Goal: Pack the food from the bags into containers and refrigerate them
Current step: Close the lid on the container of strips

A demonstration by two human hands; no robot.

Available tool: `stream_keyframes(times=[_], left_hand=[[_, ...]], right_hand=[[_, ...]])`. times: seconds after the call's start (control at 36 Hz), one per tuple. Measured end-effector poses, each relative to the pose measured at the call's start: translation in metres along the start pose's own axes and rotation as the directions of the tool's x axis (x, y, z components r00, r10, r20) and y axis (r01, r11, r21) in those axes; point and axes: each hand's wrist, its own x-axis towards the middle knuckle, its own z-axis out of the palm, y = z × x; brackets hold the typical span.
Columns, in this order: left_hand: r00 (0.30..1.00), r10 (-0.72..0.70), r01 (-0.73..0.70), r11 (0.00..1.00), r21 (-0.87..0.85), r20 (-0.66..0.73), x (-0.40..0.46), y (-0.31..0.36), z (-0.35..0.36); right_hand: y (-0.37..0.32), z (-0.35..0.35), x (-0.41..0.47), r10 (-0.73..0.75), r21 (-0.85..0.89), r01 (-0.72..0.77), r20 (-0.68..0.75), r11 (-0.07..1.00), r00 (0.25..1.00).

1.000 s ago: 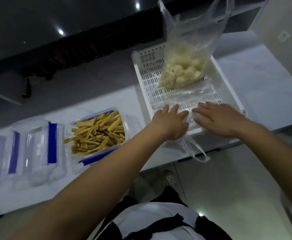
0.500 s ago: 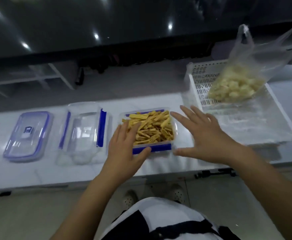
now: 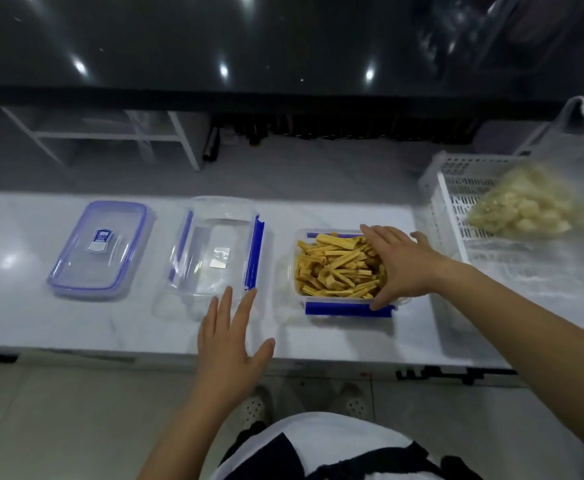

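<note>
R hand [image 3: 403, 268] grips filled container [image 3: 344, 299]; L hand [image 3: 229, 341] flat nearby.

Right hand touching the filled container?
Touching. Head view: right hand lies across the filled container, thumb on its near rim, fingers over the far right corner.
</note>
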Motion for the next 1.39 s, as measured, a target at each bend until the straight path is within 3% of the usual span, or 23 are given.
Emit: stream_keyframes(times=[0.14,0.28,0.39,0.5,0.61,0.69,0.83,0.92,1.03,1.28,1.39], left_hand=[[0.998,-0.003,-0.002,0.997,-0.081,-0.066,0.000,-0.014,-0.009],[0.987,-0.044,0.019,0.987,-0.160,-0.155,0.007,-0.025,-0.029],[0.976,-0.102,0.063,0.978,-0.198,-0.193,0.023,-0.044,-0.061],[0.931,-0.190,0.159,0.980,-0.120,-0.312,0.056,-0.086,-0.111],[0.876,-0.358,0.421,0.895,0.148,-0.324,0.096,-0.143,-0.155],[0.859,-0.465,0.507,0.831,0.229,-0.214,0.119,-0.176,-0.171],[0.848,-0.527,0.518,0.805,0.290,-0.053,0.138,-0.194,-0.177],[0.844,-0.533,0.522,0.796,0.306,-0.056,0.140,-0.194,-0.171],[0.852,-0.518,0.516,0.803,0.298,-0.081,0.142,-0.196,-0.167],[0.882,-0.450,0.471,0.847,0.247,-0.139,0.144,-0.209,-0.166],[0.890,-0.414,0.449,0.871,0.200,-0.193,0.134,-0.206,-0.172]], right_hand=[[-0.022,0.018,-0.010,0.171,0.065,-0.164,-0.110,0.984,0.979],[-0.068,0.037,-0.016,0.461,0.228,-0.421,-0.164,0.878,0.872],[-0.099,0.039,-0.016,0.554,0.359,-0.482,-0.131,0.799,0.822],[-0.111,0.033,-0.027,0.497,0.386,-0.419,-0.126,0.822,0.859],[-0.145,0.027,-0.036,0.328,0.391,-0.179,-0.358,0.903,0.874],[-0.191,0.029,-0.035,0.151,0.305,0.016,-0.516,0.952,0.843],[-0.242,0.058,-0.017,-0.054,0.182,0.123,-0.348,0.976,0.936],[-0.250,0.075,-0.007,-0.046,0.155,0.085,-0.243,0.984,0.969],[-0.256,0.083,-0.001,-0.011,0.176,0.048,-0.206,0.983,0.978],[-0.270,0.078,-0.003,0.065,0.255,0.005,-0.265,0.967,0.962],[-0.279,0.063,-0.007,0.086,0.371,0.044,-0.327,0.928,0.941]])
